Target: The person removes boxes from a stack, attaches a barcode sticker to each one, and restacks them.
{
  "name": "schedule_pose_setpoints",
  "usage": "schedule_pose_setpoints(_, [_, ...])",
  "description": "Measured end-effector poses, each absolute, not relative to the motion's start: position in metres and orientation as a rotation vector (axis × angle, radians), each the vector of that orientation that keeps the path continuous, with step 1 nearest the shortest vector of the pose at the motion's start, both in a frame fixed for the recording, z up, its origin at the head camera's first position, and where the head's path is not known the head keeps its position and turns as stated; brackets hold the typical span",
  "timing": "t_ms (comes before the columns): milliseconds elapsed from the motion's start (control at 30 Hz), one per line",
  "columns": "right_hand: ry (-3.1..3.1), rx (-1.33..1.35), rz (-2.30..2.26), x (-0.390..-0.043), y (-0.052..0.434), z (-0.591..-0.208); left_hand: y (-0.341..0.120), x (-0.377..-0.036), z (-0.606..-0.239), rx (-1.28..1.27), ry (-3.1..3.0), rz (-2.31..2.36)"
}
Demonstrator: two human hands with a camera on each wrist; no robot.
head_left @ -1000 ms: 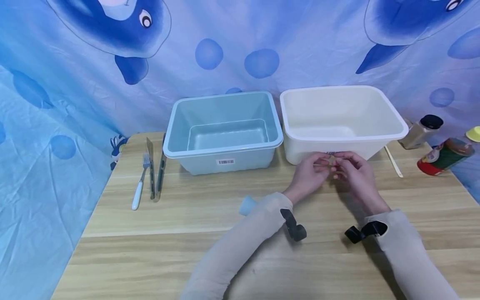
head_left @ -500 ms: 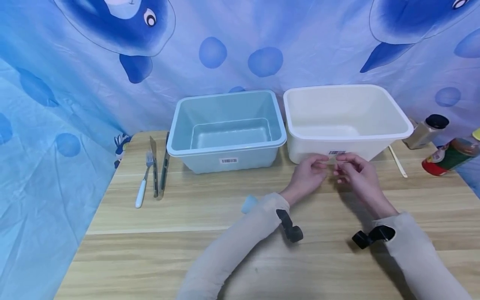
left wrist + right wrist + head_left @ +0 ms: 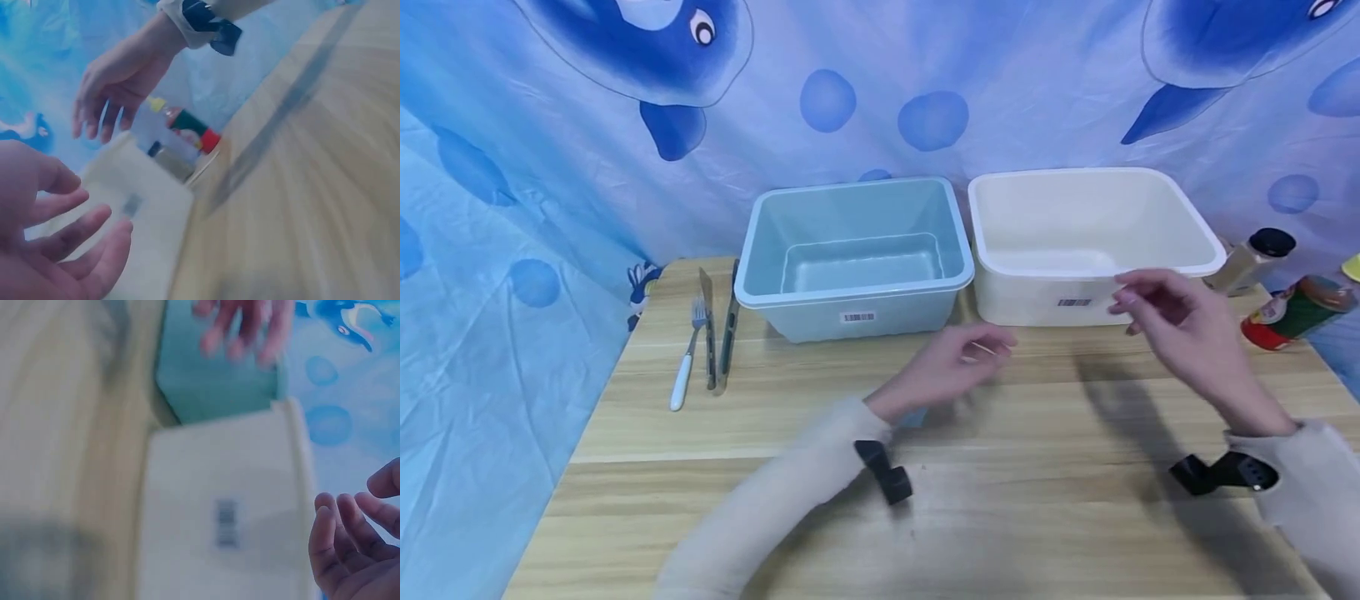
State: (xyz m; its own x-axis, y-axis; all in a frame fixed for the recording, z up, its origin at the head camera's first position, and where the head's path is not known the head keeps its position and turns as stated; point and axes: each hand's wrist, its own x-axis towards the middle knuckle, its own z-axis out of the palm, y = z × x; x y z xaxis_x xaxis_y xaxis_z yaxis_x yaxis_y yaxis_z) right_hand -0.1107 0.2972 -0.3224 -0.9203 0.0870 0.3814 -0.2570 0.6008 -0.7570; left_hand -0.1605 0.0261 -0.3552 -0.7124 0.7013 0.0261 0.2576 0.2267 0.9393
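Note:
My left hand [image 3: 951,367] is over the table in front of the gap between the two bins, its fingers loosely bent. Nothing shows between those fingers in the left wrist view. My right hand [image 3: 1187,333] is raised before the right part of the white bin [image 3: 1022,296], overlapping its front rim in the head view. Its fingers are loosely curled around empty space in the right wrist view. A small light blue object [image 3: 913,418] lies on the table, mostly hidden behind the left wrist. To the left of the white bin stands a light blue bin [image 3: 805,321].
At the left lie a white-handled fork [image 3: 681,379], a knife [image 3: 710,350] and another dark slim utensil [image 3: 728,337]. A black-capped jar [image 3: 1247,260] and a red-and-green sauce bottle [image 3: 1296,310] are at the right. A blue printed curtain [image 3: 1037,75] hangs behind the wooden table [image 3: 1000,508].
The hands, close together before the white bin earlier, have moved apart. My left hand went left and nearer to me; the right hand went right, uncovering the barcode label.

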Motion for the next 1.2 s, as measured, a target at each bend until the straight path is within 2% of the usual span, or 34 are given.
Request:
schedule_pose_setpoints(133, [-2.432,0.035,1.137,-0.119,0.315,-0.302,-0.015,-0.158,-0.334,1.009,2.200,1.527])
schedule_pose_setpoints(267, [-2.402,-0.110,1.057,-0.131,0.337,-0.293,-0.058,-0.157,-0.313,0.946,2.408,1.553])
schedule_pose_setpoints(467, [-2.530,-0.403,0.943,-0.149,0.365,-0.294,-0.123,-0.168,-0.287,0.710,2.960,1.428])
schedule_pose_setpoints(633, [-2.613,-0.497,0.917,-0.162,0.384,-0.305,-0.164,-0.185,-0.285,0.383,3.199,1.241])
schedule_pose_setpoints(867, [-2.662,-0.496,1.058,-0.180,0.412,-0.323,-0.181,-0.208,-0.306,0.110,2.829,1.420])
schedule_pose_setpoints(1000, [-2.719,-0.487,1.067,-0.188,0.418,-0.325,-0.182,-0.219,-0.322,0.090,2.656,1.589])
schedule_pose_setpoints(1200, [-2.810,-0.550,0.974,-0.195,0.423,-0.330,-0.179,-0.226,-0.334,0.084,2.628,1.591])
